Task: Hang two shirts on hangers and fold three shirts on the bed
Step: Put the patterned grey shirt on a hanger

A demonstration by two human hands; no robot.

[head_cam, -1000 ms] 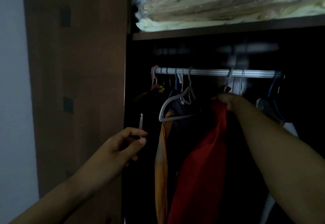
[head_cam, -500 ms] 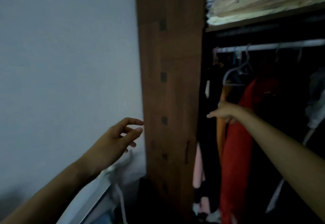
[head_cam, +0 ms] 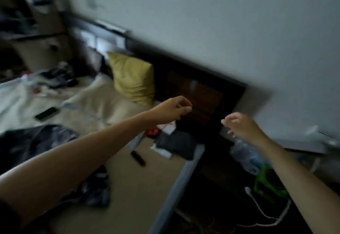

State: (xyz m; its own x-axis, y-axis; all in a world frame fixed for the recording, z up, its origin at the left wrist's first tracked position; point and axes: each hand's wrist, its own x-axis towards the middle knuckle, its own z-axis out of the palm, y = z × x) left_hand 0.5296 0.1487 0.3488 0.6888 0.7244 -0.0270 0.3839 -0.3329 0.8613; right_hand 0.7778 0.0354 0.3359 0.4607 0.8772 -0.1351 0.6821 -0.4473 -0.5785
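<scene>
- Head view: between steps, turned toward the bed (head_cam: pixel 128 187); both arms out in mid-air.
- Left hand (head_cam: pixel 173 107) loosely curled, holding nothing; right hand (head_cam: pixel 239 125) fingers relaxed, likewise unladen.
- Dark shirts (head_cam: pixel 33 141) heaped at the bed's left edge, more near its front edge.
- Next, probably: reach down, pick one garment, spread flat.
- Half a second ago faced the wardrobe; now swung round to the bed.

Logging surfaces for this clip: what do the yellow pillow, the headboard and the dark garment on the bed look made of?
Yellow pillow: soft woven cloth, matte, creased. Headboard: dark wood or veneer, glossy, since it carries a pale reflection. Dark garment: thin fabric with a slight sheen, crumpled into folds on the bed; motion blur leaves the weave unclear.
</scene>
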